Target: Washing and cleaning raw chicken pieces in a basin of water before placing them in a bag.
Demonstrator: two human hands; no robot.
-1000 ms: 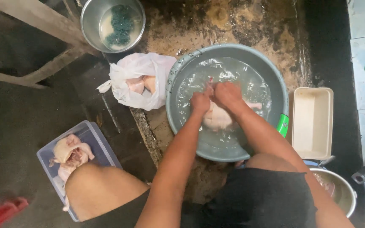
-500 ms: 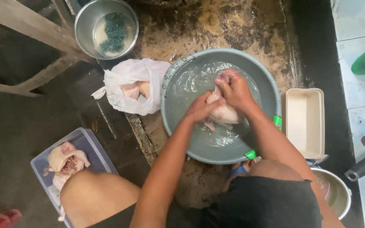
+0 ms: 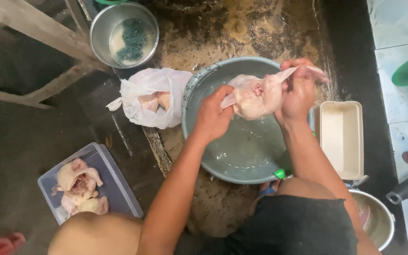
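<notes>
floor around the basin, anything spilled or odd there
The floor is wet and stained brown around the basin. A white bag lies open on it with raw chicken showing. Both hands, left and right, hold a chicken over the water.

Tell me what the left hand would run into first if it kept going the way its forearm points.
The left hand points up and right, gripping the raw chicken held over the grey basin. The chicken is already in its grasp; beyond that, the right hand looks next in line, though depth is hard to judge.
</notes>
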